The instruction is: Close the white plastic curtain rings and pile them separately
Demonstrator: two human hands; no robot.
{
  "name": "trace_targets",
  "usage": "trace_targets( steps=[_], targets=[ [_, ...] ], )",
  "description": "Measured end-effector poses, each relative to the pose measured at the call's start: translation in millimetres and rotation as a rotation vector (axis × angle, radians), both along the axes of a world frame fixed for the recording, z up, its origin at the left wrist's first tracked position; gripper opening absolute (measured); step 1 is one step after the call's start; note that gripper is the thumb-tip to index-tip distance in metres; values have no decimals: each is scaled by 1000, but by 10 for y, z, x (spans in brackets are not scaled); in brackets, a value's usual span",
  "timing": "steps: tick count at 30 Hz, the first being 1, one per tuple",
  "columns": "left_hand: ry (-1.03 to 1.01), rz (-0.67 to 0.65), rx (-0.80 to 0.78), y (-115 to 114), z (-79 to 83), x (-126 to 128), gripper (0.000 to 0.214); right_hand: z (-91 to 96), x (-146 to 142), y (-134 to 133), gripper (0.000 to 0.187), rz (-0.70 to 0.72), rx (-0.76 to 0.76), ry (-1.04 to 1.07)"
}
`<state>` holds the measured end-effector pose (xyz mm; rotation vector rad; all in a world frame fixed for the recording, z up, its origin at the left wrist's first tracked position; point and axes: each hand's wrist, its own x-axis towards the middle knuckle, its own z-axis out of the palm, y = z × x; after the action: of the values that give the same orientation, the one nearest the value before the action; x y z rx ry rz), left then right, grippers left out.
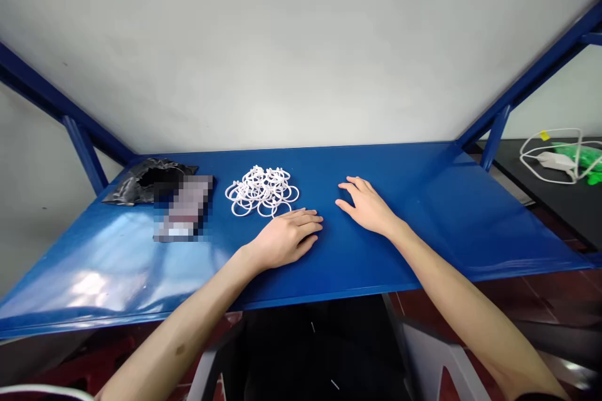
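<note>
White rings [261, 190] beside the left hand [288, 235]

In the head view, the left hand is palm down, its fingers nearly together; I cannot tell whether it touches the white rings on the blue table [367, 269]. The right hand [370, 205] has fingers loosely spread.

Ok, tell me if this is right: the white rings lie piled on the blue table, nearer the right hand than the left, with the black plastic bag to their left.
One slip: the head view shows the white rings nearer the left hand than the right hand. They do lie piled on the blue table, with the black plastic bag to their left.
</note>
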<state>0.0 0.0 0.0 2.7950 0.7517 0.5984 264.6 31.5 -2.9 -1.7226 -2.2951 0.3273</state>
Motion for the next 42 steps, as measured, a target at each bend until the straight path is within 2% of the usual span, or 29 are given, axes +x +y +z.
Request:
trace_targets(
  steps=[5,8,22,26,30,33,36,42],
  targets=[
    [-48,34,-181,16,70,-38,25,-38,15,13,52,-1,18,7],
    [-58,37,-235,20,102,-56,28,-46,28,17,52,4,26,12],
    [-63,12,-265,11,124,-76,35,-49,36,18,52,11,29,38],
    [-90,40,-103,41,96,-93,25,-57,49,23,53,15,22,28],
    [-83,251,215,131,98,-174,18,-19,47,8,55,16,-19,25],
    [-30,385,368,190,104,-255,24,27,33,-9,55,13,-44,23],
    [51,410,406,213,81,-301,26,65,21,-20,55,9,-68,19],
    [126,345,430,184,45,-271,10,88,18,-29,56,9,-83,15]
  ],
)
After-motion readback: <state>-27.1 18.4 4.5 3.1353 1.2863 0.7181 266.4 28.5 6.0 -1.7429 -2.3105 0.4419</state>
